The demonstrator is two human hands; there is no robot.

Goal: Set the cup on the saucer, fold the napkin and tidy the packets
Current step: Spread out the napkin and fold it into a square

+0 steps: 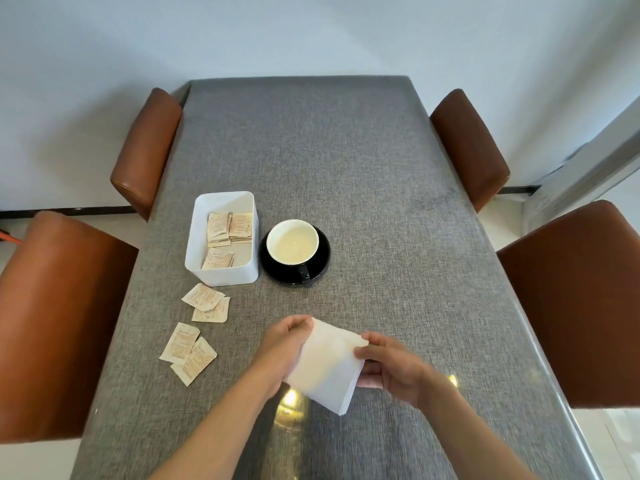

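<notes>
Both hands, left hand (289, 344) and right hand (388, 367), pinch my half-folded white napkin (329, 365) between them above the table; uneven tension could skew its crease, and four sugar packets (194, 336) lie loose beside my left hand.

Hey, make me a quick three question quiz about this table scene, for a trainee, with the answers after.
1. True or false: the cup already sits on the saucer.
2. How many packets lie loose on the table, outside the white box?
3. Multiple choice: what does the left hand share with the right hand? A) a packet B) the napkin C) the cup handle

Key:
1. True.
2. Four: two just in front of the box, two nearer the person.
3. B. Both hands hold the white napkin above the table.
</notes>
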